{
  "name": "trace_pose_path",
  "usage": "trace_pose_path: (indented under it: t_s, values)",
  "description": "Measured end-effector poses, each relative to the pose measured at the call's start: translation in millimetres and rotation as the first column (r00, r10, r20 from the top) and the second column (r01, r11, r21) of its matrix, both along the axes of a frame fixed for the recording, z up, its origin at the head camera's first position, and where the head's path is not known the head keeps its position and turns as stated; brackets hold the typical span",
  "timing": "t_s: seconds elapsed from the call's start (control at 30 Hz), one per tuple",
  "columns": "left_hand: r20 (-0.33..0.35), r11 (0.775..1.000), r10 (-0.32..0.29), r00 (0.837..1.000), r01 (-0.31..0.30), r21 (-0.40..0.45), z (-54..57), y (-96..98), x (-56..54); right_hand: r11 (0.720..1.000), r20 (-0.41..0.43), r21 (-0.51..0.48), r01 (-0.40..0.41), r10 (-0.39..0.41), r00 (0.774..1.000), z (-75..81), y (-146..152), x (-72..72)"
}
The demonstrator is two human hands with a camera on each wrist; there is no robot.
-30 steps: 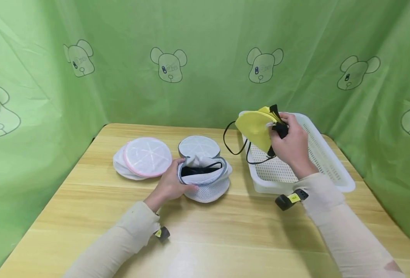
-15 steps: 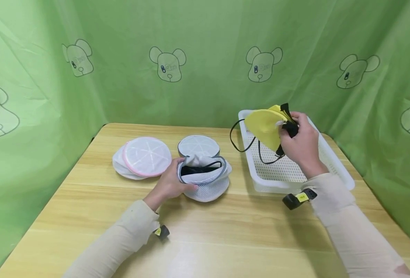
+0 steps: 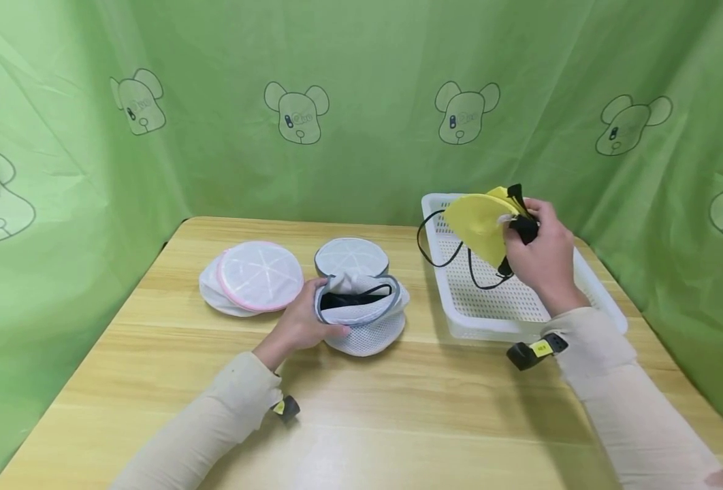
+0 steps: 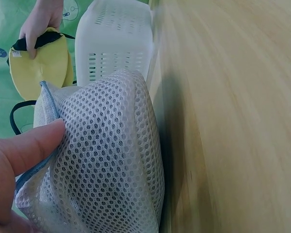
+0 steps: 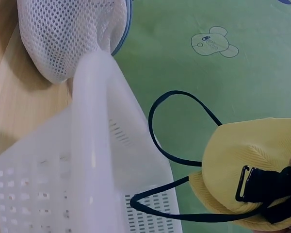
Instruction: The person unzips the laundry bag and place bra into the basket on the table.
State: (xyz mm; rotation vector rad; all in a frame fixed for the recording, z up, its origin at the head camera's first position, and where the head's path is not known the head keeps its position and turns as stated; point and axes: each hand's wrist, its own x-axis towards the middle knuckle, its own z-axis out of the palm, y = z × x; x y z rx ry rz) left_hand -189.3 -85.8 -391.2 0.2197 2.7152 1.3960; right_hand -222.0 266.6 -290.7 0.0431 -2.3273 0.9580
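There're 2 mesh bags [image 3: 260, 275] [image 3: 364, 335], 1 wht basket [image 3: 484, 328], 1 ylw strapped item [image 3: 476, 224] & 2 hands [image 3: 303, 321] [image 3: 545, 255].

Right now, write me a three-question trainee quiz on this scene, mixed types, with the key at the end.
1. Multiple choice: what holds the yellow item with black straps?
A) the left hand alone
B) the right hand alone
C) both hands together

2. True or false: the white basket stands to the person's left of the pink-edged mesh bag.

3. Fill in the blank: the left hand grips the open mesh bag, and the contents showing in its mouth are ____ in colour.

Key:
1. B, the right hand.
2. False: the white basket is to the right of the pink-edged mesh bag.
3. black
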Motion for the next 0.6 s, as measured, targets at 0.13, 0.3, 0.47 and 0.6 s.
trace_pose_path:
  t_s: [0.13,0.3,0.47,0.6]
  values:
    - [0.007,1.000,-0.003,1.000,0.003,-0.017,0.1,-0.2,-0.5,1.000,0.004,-0.011,0.017,-0.017,1.000,-1.5,3,0.2]
    - [0.015,1.000,-0.002,1.000,0.003,-0.027,2.5,0.5,0.4,0.999,-0.007,-0.010,0.050,-0.051,0.999,-4.1,8,0.5]
    - [0.017,1.000,0.000,1.000,0.001,-0.026,3.1,0.3,0.9,0.998,0.000,-0.006,0.069,-0.069,0.998,-4.9,13,1.0]
    - [0.016,1.000,-0.004,1.000,0.004,-0.026,3.2,0.3,1.3,0.997,0.011,0.001,0.081,-0.081,0.997,-6.5,16,2.1]
